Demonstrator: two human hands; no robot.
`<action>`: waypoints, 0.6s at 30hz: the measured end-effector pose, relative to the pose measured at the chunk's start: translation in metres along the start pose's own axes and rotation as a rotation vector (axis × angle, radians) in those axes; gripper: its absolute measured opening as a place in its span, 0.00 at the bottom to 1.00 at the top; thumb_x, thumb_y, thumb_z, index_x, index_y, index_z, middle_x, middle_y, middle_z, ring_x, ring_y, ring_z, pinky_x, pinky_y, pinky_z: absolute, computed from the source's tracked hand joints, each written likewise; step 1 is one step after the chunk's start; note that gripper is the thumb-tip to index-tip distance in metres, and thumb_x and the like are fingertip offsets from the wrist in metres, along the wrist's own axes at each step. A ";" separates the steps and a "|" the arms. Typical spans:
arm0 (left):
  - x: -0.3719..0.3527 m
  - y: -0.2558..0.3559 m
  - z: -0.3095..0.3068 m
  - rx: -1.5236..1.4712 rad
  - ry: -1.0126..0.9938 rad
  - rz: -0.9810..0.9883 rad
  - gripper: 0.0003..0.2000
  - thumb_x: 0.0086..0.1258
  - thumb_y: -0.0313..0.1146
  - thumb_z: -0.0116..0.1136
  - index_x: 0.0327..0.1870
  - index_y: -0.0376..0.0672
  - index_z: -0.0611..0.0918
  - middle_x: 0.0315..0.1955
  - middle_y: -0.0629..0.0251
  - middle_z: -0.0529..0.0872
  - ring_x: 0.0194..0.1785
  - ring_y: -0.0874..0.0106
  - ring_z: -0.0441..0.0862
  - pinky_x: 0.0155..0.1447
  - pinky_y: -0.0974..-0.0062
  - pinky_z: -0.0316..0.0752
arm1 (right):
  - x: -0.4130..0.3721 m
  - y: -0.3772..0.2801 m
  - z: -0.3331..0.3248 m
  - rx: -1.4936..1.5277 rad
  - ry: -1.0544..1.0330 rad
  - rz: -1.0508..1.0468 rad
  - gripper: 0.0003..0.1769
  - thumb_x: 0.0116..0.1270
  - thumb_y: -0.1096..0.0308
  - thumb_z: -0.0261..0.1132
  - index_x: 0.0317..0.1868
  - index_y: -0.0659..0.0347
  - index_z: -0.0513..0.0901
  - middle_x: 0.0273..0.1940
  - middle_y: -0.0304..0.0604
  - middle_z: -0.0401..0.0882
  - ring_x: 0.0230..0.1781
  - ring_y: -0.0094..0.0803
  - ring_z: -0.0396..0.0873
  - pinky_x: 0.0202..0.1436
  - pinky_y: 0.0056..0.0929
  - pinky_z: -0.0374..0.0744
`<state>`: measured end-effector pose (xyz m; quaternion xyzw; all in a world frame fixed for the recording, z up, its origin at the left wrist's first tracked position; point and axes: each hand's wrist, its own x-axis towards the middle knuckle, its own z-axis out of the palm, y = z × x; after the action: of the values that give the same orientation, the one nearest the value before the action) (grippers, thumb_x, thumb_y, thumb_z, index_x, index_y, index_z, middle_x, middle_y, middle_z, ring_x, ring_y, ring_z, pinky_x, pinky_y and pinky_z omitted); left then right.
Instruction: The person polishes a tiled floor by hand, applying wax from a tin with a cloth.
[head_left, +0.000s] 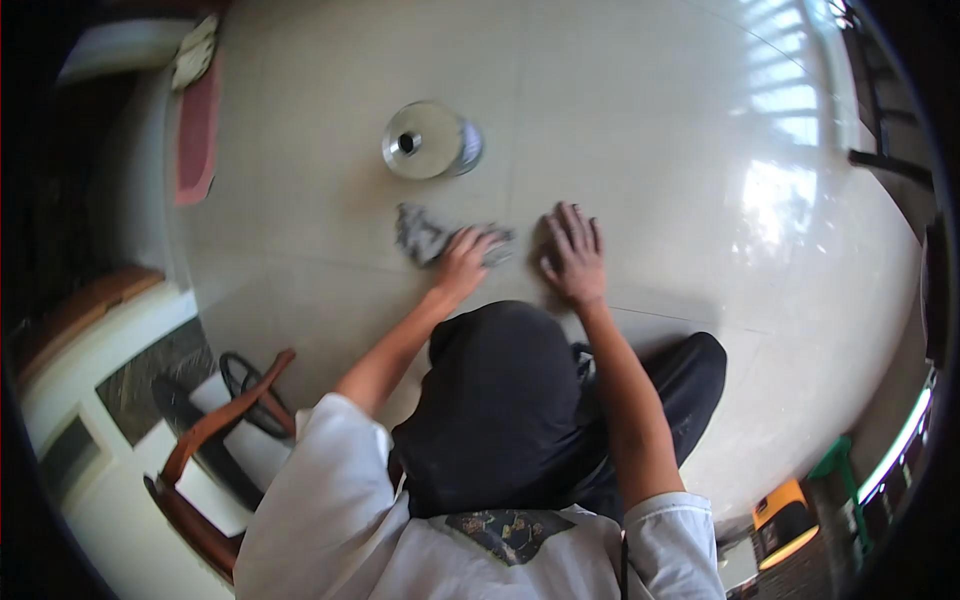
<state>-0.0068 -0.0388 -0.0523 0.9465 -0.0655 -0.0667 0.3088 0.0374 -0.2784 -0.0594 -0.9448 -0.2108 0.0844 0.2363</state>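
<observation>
I am crouched over a pale tiled floor (700, 200). My left hand (463, 262) presses down on a crumpled grey cloth (420, 235), with its fingers curled over the cloth's right part. My right hand (575, 255) lies flat on the floor just right of the cloth, fingers spread and holding nothing. A round shiny metal container (430, 140) stands on the floor a little beyond the cloth. My dark-trousered knees (500, 400) fill the space below my hands.
A red mat (197, 130) lies at the far left by a wall. A wooden chair (220, 430) stands at my lower left. An orange box (785, 520) and a green stool (835, 460) sit at the lower right. Sunlight glares on the tiles at the right.
</observation>
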 end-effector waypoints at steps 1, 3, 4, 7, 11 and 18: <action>-0.021 0.000 -0.011 -0.048 -0.036 -0.141 0.29 0.46 0.19 0.63 0.56 0.45 0.80 0.53 0.55 0.78 0.59 0.51 0.75 0.64 0.58 0.72 | 0.000 0.000 -0.001 -0.001 -0.014 0.005 0.41 0.60 0.50 0.65 0.74 0.46 0.65 0.79 0.41 0.53 0.79 0.39 0.52 0.80 0.48 0.48; -0.077 -0.033 -0.003 0.024 -0.051 -0.153 0.24 0.53 0.31 0.65 0.56 0.44 0.80 0.56 0.50 0.77 0.59 0.49 0.75 0.63 0.57 0.72 | 0.000 0.000 -0.003 -0.014 -0.022 0.001 0.42 0.60 0.49 0.65 0.74 0.47 0.65 0.79 0.42 0.52 0.79 0.38 0.51 0.80 0.48 0.47; -0.091 -0.027 -0.012 0.018 -0.059 -0.160 0.21 0.58 0.39 0.64 0.53 0.43 0.81 0.54 0.51 0.78 0.57 0.49 0.77 0.61 0.56 0.73 | -0.001 0.000 -0.003 -0.023 -0.020 -0.007 0.42 0.60 0.48 0.65 0.74 0.48 0.64 0.79 0.42 0.52 0.79 0.38 0.51 0.81 0.48 0.47; -0.137 -0.049 0.029 -0.419 0.119 -0.372 0.20 0.62 0.44 0.63 0.51 0.43 0.82 0.52 0.53 0.79 0.54 0.50 0.78 0.58 0.55 0.74 | -0.001 -0.001 -0.004 -0.038 -0.027 -0.015 0.43 0.62 0.46 0.64 0.76 0.49 0.62 0.79 0.42 0.51 0.80 0.39 0.50 0.81 0.48 0.48; -0.132 -0.062 0.070 -0.952 0.402 -0.422 0.19 0.63 0.45 0.62 0.51 0.43 0.82 0.51 0.54 0.80 0.53 0.51 0.79 0.57 0.55 0.74 | -0.002 0.000 -0.004 0.010 -0.035 -0.024 0.43 0.63 0.45 0.63 0.76 0.49 0.61 0.79 0.45 0.50 0.80 0.40 0.49 0.81 0.47 0.48; -0.122 -0.069 0.079 -0.627 0.279 -0.100 0.19 0.63 0.45 0.62 0.51 0.43 0.82 0.50 0.54 0.80 0.52 0.51 0.79 0.57 0.55 0.74 | -0.005 -0.003 -0.006 -0.083 0.038 -0.051 0.41 0.65 0.44 0.60 0.75 0.49 0.62 0.79 0.44 0.51 0.80 0.39 0.49 0.80 0.49 0.47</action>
<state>-0.1340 -0.0091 -0.1464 0.8077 0.0474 0.0317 0.5869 0.0336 -0.2809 -0.0529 -0.9495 -0.2336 0.0517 0.2028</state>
